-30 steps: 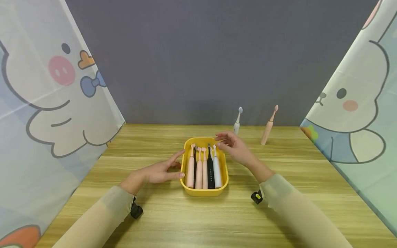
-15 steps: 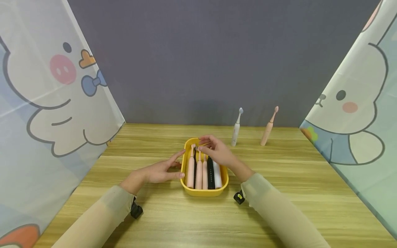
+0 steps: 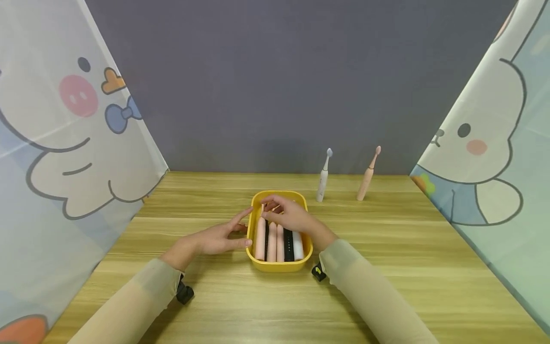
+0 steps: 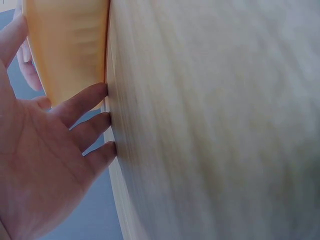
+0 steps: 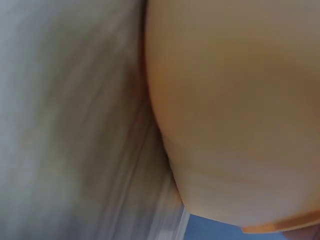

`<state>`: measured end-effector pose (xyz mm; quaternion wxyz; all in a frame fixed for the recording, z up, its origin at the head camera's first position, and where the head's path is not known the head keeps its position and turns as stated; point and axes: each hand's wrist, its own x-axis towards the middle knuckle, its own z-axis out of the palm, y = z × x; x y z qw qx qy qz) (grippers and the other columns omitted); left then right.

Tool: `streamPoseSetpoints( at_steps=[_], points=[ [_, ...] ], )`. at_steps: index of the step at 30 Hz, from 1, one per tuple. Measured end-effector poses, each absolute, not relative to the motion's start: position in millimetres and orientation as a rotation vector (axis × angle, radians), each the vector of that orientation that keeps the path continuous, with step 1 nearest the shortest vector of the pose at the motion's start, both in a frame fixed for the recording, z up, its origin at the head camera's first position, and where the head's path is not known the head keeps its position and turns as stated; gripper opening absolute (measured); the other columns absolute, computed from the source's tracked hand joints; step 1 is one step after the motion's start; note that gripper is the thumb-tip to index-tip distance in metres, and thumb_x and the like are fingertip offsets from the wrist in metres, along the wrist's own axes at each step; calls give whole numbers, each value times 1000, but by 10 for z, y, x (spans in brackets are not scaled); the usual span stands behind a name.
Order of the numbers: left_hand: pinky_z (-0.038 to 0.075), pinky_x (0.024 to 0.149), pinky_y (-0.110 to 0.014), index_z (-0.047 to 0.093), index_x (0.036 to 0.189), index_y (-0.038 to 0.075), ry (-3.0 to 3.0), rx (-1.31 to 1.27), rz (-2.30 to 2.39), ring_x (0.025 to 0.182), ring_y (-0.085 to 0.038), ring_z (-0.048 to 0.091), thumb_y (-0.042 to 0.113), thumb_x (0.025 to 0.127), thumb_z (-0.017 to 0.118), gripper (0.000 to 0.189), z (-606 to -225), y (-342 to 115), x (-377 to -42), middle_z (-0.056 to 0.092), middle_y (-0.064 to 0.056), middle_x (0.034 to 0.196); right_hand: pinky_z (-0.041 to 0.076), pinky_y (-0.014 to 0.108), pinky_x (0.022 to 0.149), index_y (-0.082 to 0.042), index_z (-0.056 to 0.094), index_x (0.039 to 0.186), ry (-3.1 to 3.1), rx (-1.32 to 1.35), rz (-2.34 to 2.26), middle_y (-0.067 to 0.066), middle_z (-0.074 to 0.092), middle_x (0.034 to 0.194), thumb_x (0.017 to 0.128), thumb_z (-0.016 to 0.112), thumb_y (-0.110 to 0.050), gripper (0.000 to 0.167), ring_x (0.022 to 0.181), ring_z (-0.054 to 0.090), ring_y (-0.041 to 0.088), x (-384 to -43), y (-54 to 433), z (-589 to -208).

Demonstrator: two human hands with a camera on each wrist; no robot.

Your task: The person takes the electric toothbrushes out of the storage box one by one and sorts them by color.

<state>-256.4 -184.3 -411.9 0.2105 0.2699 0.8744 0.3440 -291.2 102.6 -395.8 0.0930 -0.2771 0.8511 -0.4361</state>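
A yellow basket (image 3: 279, 267) holds several electric toothbrushes lying side by side, among them a pink toothbrush (image 3: 260, 241) at the left, a black toothbrush (image 3: 288, 246) and a white toothbrush (image 3: 298, 246). My left hand (image 3: 219, 237) rests against the basket's left side, thumb and fingers spread; in the left wrist view its fingertips reach down to the tabletop. Over the far part of the basket is my right hand (image 3: 289, 216), thumb and fingers parted around the leftmost pink toothbrush's upper end. This hand hides most of the brush heads.
Beyond the basket to the right, a white toothbrush (image 3: 322, 184) and a pink toothbrush (image 3: 365, 181) stand upright on the wooden table (image 3: 240, 306). A dark grey panel (image 3: 275, 86) rises behind the table, with cartoon-printed cloths (image 3: 485, 157) at both sides.
My right hand has moved left from the basket's right rim, across the brush heads, to the leftmost pink toothbrush. My left hand has stayed at the basket's side.
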Motion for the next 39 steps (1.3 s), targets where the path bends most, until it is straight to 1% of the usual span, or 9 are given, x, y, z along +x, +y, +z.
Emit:
streamPoseSetpoints(
  at_steps=[2,4,10,14,19,25,32,36,39],
  points=[
    [30,128,-72,1,178,37,2434,752,955,158,-44,44,62,106,66,100,-4115,-1850,-2567,51,-18,168,61,49,102,-13,60,153,2540,-842,-1217,14,70,142,112,66,-36,48,123,69,30,-2920,1015,-3961],
    [30,128,-72,1,178,37,2434,763,951,158,-44,44,61,106,66,100,-4113,-1856,-2571,51,-19,168,60,51,104,-14,60,154,2534,-852,-1161,15,70,143,111,66,-37,49,125,70,31,-2931,1003,-3967],
    [32,126,-75,1,178,34,2438,787,942,157,-47,45,60,107,64,99,-4111,-1865,-2571,50,-22,167,56,52,113,-13,62,154,2528,-883,-1038,14,69,148,110,68,-39,51,133,68,33,-2942,952,-3989],
    [31,127,-74,2,178,36,2443,772,935,157,-46,45,62,107,64,98,-4115,-1871,-2560,50,-22,168,55,52,116,-10,64,153,2538,-939,-970,12,67,152,111,68,-37,51,136,67,33,-2943,926,-4007],
    [32,127,-73,2,178,35,2442,775,934,157,-46,45,62,106,64,99,-4122,-1869,-2562,50,-22,168,53,53,117,-11,63,155,2523,-905,-956,10,64,157,111,67,-38,52,138,65,33,-2923,918,-3998],
    [31,127,-73,2,178,33,2430,776,952,157,-45,46,60,107,65,99,-4118,-1867,-2566,51,-22,167,56,51,114,-13,65,153,2514,-881,-1017,8,66,154,110,68,-38,50,135,67,32,-2941,933,-4025],
    [31,128,-73,1,178,34,2433,774,948,158,-44,45,60,106,65,100,-4126,-1854,-2574,51,-20,167,58,49,107,-16,70,148,2522,-856,-1073,5,72,145,111,65,-34,41,124,69,25,-2957,946,-4049],
    [31,128,-73,1,178,33,2438,779,943,157,-44,45,60,107,65,100,-4129,-1856,-2570,51,-21,167,59,48,104,-15,71,146,2521,-854,-1108,5,73,141,111,66,-31,39,121,69,25,-2951,945,-4044],
    [31,128,-72,1,178,36,2439,768,947,158,-43,45,61,106,65,99,-4134,-1858,-2563,51,-21,167,59,47,103,-16,72,144,2524,-844,-1137,5,74,139,110,67,-30,38,121,69,26,-2943,950,-4040]
  ],
)
